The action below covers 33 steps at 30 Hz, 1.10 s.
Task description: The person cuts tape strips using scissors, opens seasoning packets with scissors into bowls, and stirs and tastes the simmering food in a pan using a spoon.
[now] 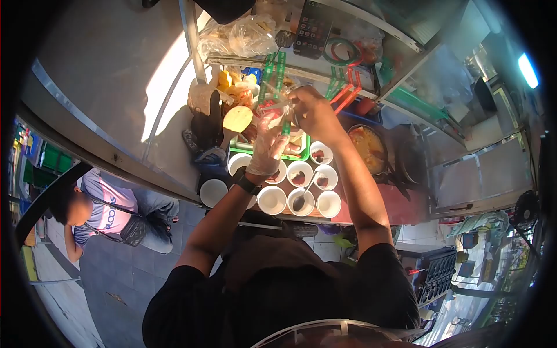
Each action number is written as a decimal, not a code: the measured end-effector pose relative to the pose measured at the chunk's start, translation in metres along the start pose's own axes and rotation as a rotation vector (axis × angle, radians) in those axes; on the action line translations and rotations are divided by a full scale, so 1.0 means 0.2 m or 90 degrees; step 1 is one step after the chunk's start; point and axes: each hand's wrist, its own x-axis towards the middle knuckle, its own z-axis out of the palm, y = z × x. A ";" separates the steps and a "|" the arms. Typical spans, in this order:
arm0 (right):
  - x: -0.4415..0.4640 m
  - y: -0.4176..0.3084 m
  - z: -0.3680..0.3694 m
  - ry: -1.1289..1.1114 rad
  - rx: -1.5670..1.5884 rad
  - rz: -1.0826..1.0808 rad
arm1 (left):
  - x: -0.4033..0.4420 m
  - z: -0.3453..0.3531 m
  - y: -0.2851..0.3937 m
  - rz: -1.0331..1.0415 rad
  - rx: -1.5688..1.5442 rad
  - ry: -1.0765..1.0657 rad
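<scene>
In the upper middle of the frame, a blurred, reddish, pale-streaked item [272, 108] shows beside the gloved left hand [269, 146] and curled right hand [311, 112]; I cannot tell either's grip. Below, several round white cups [271, 200] hold dark-red dabs.

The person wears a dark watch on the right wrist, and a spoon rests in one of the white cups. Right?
Not quite: the head view shows the dark watch on the wrist of the left hand. A spoon does rest in one of the white cups.
</scene>
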 end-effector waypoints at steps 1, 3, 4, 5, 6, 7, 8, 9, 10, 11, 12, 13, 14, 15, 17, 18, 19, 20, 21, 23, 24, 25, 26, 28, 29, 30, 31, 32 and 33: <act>0.05 -0.02 -0.03 0.000 0.000 -0.002 | 0.00 0.00 -0.04 0.008 0.037 -0.009; 0.18 -0.08 -0.12 0.109 -0.076 -0.115 | 0.02 0.00 -0.05 0.025 0.112 -0.027; 0.25 -0.10 -0.15 0.110 -0.077 -0.115 | 0.03 0.02 -0.05 0.028 0.012 -0.040; 0.33 -0.11 -0.18 0.152 -0.128 -0.139 | 0.05 0.03 -0.04 0.031 -0.087 -0.055; 0.40 -0.10 -0.19 0.194 -0.179 -0.160 | 0.07 0.03 0.03 -0.003 -0.085 -0.071; 0.47 -0.07 -0.20 0.196 -0.181 -0.160 | 0.08 0.05 0.04 -0.001 -0.085 -0.073; 0.53 -0.03 -0.19 0.208 -0.239 -0.182 | 0.10 0.08 0.05 0.037 -0.156 -0.053; 0.58 -0.01 -0.18 0.218 -0.296 -0.204 | 0.12 0.09 0.05 0.076 -0.226 -0.032; 0.60 0.01 -0.16 0.204 -0.277 -0.182 | 0.15 0.10 0.03 0.098 -0.228 -0.038; 0.61 0.02 -0.15 0.202 -0.276 -0.186 | 0.18 0.10 0.02 0.101 -0.227 -0.035; 0.62 0.04 -0.13 0.191 -0.298 -0.160 | 0.20 0.10 0.01 0.100 -0.237 -0.034; 0.63 0.05 -0.12 0.180 -0.321 -0.134 | 0.21 0.11 0.00 0.099 -0.248 -0.034; 0.63 0.05 -0.10 0.179 -0.321 -0.135 | 0.21 0.13 0.02 0.095 -0.257 -0.018; 0.62 0.06 -0.08 0.201 -0.389 -0.142 | 0.21 0.12 0.04 0.094 -0.258 -0.017; 0.59 0.05 -0.07 0.222 -0.458 -0.146 | 0.20 0.11 0.06 0.077 -0.140 -0.011; 0.57 0.04 -0.08 0.250 -0.451 -0.139 | 0.20 0.11 0.05 0.076 -0.141 -0.012; 0.55 0.02 -0.09 0.278 -0.443 -0.133 | 0.21 0.11 0.04 0.093 -0.104 -0.001; 0.51 -0.04 -0.11 0.278 -0.443 -0.133 | 0.21 0.10 0.02 0.112 -0.068 0.010; 0.44 -0.12 -0.16 0.265 -0.403 -0.106 | 0.23 0.08 -0.06 0.112 -0.068 0.012; 0.28 -0.19 -0.23 0.188 -0.351 -0.049 | 0.25 0.03 -0.32 0.129 0.063 0.024; 0.21 -0.18 -0.29 0.124 -0.340 -0.020 | 0.24 0.01 -0.42 0.133 0.106 0.029; 0.13 -0.19 -0.33 -0.011 -0.365 0.082 | 0.21 0.00 -0.49 0.089 0.083 0.030; 0.08 -0.19 -0.37 -0.171 -0.362 0.186 | 0.20 0.00 -0.47 0.069 0.071 0.027; 0.02 0.03 -0.35 -0.314 -0.406 0.183 | 0.16 0.00 -0.35 -0.077 -0.067 0.038; -0.02 0.14 -0.32 -0.462 -0.444 0.179 | 0.14 0.01 -0.29 -0.207 -0.194 0.049; -0.03 0.22 -0.29 -0.461 -0.444 0.185 | 0.13 0.01 -0.29 -0.206 -0.240 0.053; -0.03 0.29 -0.25 -0.467 -0.425 0.187 | 0.14 0.02 -0.29 -0.208 -0.242 0.050; -0.02 0.29 -0.22 -0.473 -0.406 0.189 | 0.15 0.02 -0.29 -0.193 -0.241 0.060; -0.01 0.28 -0.21 -0.473 -0.405 0.191 | 0.15 0.03 -0.28 -0.178 -0.240 0.070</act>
